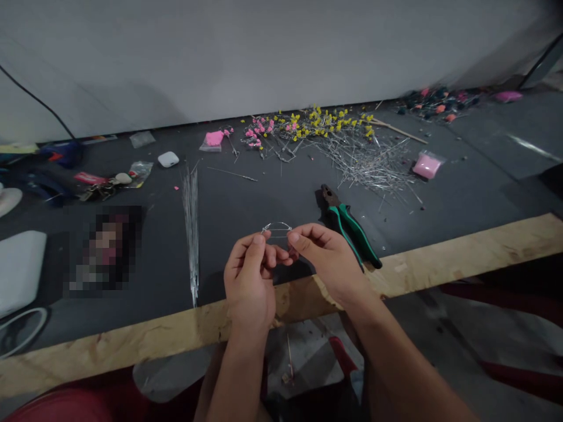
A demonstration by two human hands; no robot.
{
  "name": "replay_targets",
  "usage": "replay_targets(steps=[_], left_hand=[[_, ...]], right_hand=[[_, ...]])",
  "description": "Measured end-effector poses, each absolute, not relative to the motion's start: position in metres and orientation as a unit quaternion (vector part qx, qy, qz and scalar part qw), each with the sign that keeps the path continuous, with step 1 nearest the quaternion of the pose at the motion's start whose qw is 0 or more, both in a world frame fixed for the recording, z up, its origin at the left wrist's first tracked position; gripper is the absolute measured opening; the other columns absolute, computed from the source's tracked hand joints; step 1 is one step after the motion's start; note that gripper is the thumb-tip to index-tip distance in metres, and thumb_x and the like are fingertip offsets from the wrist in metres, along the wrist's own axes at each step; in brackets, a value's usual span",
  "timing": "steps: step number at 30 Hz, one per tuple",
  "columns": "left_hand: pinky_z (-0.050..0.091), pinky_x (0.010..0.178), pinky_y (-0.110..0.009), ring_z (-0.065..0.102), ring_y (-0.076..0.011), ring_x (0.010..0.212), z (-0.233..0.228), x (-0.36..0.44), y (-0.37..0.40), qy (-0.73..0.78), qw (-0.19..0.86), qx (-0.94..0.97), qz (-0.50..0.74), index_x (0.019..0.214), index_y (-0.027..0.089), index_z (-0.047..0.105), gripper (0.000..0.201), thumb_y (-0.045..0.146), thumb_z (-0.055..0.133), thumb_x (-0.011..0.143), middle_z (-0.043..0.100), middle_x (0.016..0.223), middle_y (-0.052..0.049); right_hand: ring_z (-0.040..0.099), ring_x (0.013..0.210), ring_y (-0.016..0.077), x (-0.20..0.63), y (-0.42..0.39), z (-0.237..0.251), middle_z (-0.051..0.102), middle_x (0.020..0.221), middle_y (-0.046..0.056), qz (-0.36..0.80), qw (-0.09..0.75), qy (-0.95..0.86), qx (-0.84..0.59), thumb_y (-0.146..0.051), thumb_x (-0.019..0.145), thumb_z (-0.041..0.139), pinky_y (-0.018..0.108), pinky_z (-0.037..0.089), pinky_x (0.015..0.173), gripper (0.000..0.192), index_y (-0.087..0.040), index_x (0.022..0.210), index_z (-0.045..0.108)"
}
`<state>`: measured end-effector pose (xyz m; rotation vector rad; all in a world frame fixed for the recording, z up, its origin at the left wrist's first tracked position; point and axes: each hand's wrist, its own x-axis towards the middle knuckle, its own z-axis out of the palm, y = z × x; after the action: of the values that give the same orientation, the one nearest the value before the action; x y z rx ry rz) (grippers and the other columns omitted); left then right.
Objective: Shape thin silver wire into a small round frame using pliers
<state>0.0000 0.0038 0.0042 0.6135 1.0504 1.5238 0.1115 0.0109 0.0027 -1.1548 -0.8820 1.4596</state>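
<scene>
In the head view, a wire (277,223) is held up over the near part of the desk (237,205), between the two hands. Its left end is pinched between thumb and fingers of the left hand (251,274); its right end is pinched likewise by the right hand (329,258). Neither grip is nearer, since an end is taken by each. The long axis is set crosswise, from one grip to the other, roughly level, with one strand bowed outward and straighter strands seen on the near side of the bow. Whether the ends are joined cannot be told, being covered by the fingertips. Just beside the right hand, pliers (359,234) are laid aslant, their handles turned toward the desk's near edge. A wire bundle (190,223) is seen farther left, pointed away from that edge.
</scene>
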Motion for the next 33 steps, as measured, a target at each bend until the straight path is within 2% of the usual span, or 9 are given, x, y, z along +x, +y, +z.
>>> replay_targets(steps=[24, 33], left_hand=[[0.051, 0.057, -0.020, 0.054, -0.0071, 0.051, 0.0000, 0.0091, 0.0037, 0.453, 0.526, 0.253, 0.674, 0.083, 0.016, 0.069, 0.014, 0.029, 0.067, 0.081, 0.050, 0.051, 0.006], [0.049, 0.054, -0.021, 0.057, -0.0094, 0.050, 0.0020, 0.0096, 0.0040, 0.458, 0.518, 0.233, 0.684, 0.081, 0.018, 0.059, 0.011, 0.025, 0.068, 0.080, 0.052, 0.049, 0.006]], right_hand=[[0.059, 0.064, 0.0106, 0.1102, 0.0106, -0.0001, 0.064, 0.068, -0.003, 0.610, 0.529, -0.365, -0.464, -0.032, 0.077, 0.071, 0.026, 0.048, 0.066, 0.015, -0.019, 0.078, 0.064], [0.057, 0.066, 0.0106, 0.1095, 0.0097, -0.0015, 0.062, 0.070, -0.003, 0.603, 0.522, -0.377, -0.471, -0.032, 0.078, 0.070, 0.026, 0.046, 0.066, 0.014, -0.019, 0.078, 0.064]])
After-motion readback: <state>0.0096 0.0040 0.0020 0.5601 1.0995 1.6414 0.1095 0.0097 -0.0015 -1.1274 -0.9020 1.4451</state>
